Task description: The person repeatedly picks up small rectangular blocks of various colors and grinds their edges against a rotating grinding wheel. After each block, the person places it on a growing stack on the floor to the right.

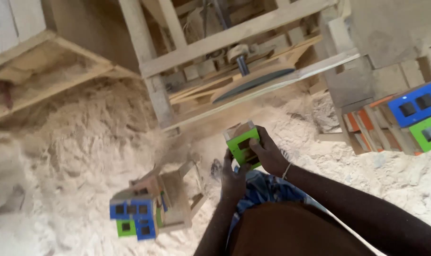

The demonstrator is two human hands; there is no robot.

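Both hands (253,163) gripping green block (244,144) — painted blocks (135,218) left, wooden saw frame (225,42) ahead

Soft, even daylight is falling across pale sawdust (82,142); shadows are staying faint — motion blur is smearing the whole frame, edges especially.

Ahead of the hands, the wooden saw bench (234,35) with its circular blade (253,81) blocks the way. Open sawdust floor (82,142) lies to the left, with room to pass. Lower left, a cluster of blue and green painted wooden blocks (135,215) stands in the way; to the right, a stack of coloured blocks (414,118) closes off that side.
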